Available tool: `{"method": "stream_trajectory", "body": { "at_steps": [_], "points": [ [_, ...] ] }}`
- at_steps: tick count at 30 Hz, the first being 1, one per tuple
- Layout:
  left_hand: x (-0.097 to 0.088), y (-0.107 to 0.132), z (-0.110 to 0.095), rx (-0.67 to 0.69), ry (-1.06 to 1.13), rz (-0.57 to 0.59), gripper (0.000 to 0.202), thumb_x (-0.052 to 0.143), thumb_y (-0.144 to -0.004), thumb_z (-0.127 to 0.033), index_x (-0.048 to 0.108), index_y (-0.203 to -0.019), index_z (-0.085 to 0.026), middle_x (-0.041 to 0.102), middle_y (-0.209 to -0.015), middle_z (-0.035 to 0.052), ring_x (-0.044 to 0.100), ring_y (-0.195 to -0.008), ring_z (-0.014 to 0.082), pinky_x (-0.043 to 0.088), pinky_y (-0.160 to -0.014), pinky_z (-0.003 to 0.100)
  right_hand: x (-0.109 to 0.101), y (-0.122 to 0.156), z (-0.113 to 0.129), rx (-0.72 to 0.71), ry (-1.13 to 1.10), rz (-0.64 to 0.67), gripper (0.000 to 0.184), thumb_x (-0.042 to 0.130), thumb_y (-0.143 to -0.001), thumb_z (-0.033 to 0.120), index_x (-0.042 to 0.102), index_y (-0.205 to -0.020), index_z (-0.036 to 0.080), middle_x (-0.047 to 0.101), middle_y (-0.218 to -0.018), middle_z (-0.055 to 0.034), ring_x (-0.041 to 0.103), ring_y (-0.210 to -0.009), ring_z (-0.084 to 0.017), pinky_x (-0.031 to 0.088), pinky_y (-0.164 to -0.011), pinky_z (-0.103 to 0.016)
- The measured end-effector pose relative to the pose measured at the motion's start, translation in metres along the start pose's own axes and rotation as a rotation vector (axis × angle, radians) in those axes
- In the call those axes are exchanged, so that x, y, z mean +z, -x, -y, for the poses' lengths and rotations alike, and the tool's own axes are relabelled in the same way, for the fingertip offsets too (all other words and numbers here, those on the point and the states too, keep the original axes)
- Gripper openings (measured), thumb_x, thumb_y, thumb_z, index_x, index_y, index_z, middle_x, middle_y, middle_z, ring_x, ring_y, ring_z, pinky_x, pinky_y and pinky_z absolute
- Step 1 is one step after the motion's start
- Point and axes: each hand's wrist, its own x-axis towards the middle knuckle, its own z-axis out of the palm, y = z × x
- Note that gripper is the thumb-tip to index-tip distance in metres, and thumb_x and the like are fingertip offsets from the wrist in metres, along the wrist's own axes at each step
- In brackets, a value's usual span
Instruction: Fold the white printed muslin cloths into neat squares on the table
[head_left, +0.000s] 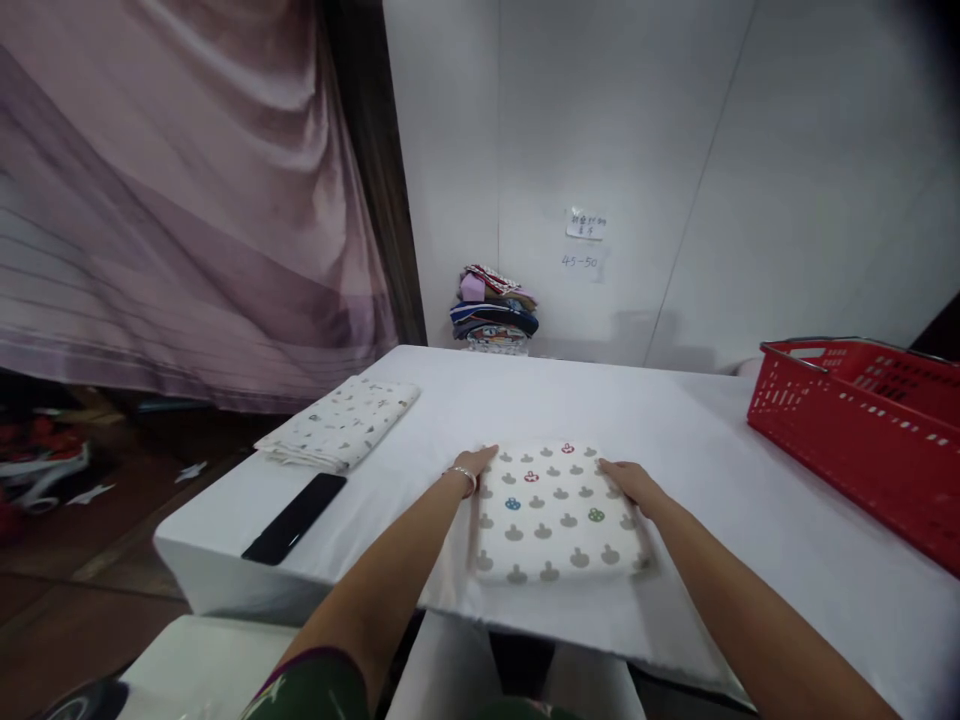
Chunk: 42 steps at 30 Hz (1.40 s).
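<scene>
A folded white cloth [555,525] printed with grey mushrooms, and a few red, blue and green ones, lies flat near the front edge of the white table. My left hand [475,464], with a bracelet at the wrist, grips its far left side. On the opposite side my right hand [631,482] holds the far right edge, thumb on top. The fingers of both hands are partly hidden under or behind the cloth. To the left rests another folded white cloth [345,420] with a small scattered print.
A black phone [295,518] lies by the table's [600,400] left front edge. At the right stands a red plastic basket [855,430]. Behind the table rises a stack of folded fabrics [495,308] against the wall. A pink curtain [225,180] hangs at left.
</scene>
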Motion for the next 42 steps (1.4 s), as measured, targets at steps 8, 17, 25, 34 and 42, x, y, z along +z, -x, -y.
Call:
{"method": "stream_trajectory", "body": {
  "at_steps": [8, 17, 25, 34, 42],
  "points": [
    [0.003, 0.003, -0.010, -0.063, 0.235, 0.242, 0.028, 0.069, -0.064, -0.037, 0.063, -0.081, -0.015, 0.069, -0.087, 0.0102, 0.065, -0.079, 0.0213, 0.054, -0.067, 0.030, 0.001, -0.017, 0.018, 0.116, -0.168, 0.199, 0.058, 0.061, -0.064, 0.063, 0.063, -0.089, 0.011, 0.067, -0.092, -0.0143, 0.065, -0.079, -0.025, 0.053, -0.068, -0.034],
    [-0.007, 0.023, -0.039, 0.066, 0.406, 0.374, 0.031, 0.063, -0.069, -0.037, 0.062, -0.088, -0.013, 0.069, -0.088, 0.0107, 0.065, -0.083, 0.0218, 0.053, -0.074, 0.032, -0.008, -0.004, 0.041, 0.050, -0.388, 0.473, 0.044, 0.056, -0.076, 0.050, 0.060, -0.099, 0.012, 0.067, -0.097, -0.0141, 0.063, -0.090, -0.024, 0.050, -0.081, -0.037],
    [-0.072, 0.054, -0.161, 0.831, 0.337, 0.320, 0.048, 0.075, -0.055, -0.032, 0.054, -0.094, -0.014, 0.065, -0.087, 0.0018, 0.060, -0.083, 0.0169, 0.047, -0.081, 0.032, -0.067, 0.022, 0.138, -0.758, -0.351, 0.119, 0.052, 0.075, -0.057, 0.030, 0.057, -0.104, 0.016, 0.065, -0.104, -0.0074, 0.059, -0.094, -0.023, 0.045, -0.086, -0.038],
    [-0.093, 0.058, -0.011, 1.097, -0.494, 0.137, 0.022, 0.060, -0.073, -0.028, 0.055, -0.093, -0.021, 0.056, -0.119, 0.0066, 0.036, -0.125, 0.0217, 0.030, -0.104, 0.040, 0.000, 0.053, 0.013, -0.959, 0.139, -0.116, 0.041, 0.060, -0.075, 0.040, 0.055, -0.111, 0.023, 0.055, -0.120, -0.0072, 0.048, -0.113, -0.024, 0.036, -0.099, -0.040],
    [-0.075, 0.064, 0.084, 0.947, -0.671, 0.151, 0.040, 0.048, -0.065, -0.003, 0.056, -0.100, -0.022, 0.052, -0.125, 0.0058, 0.035, -0.126, 0.0208, 0.029, -0.106, 0.040, 0.026, 0.060, -0.061, -0.920, 0.361, 0.017, 0.042, 0.054, -0.078, 0.038, 0.053, -0.116, 0.022, 0.053, -0.123, -0.0089, 0.043, -0.119, -0.026, 0.035, -0.100, -0.044]
  ]
}}
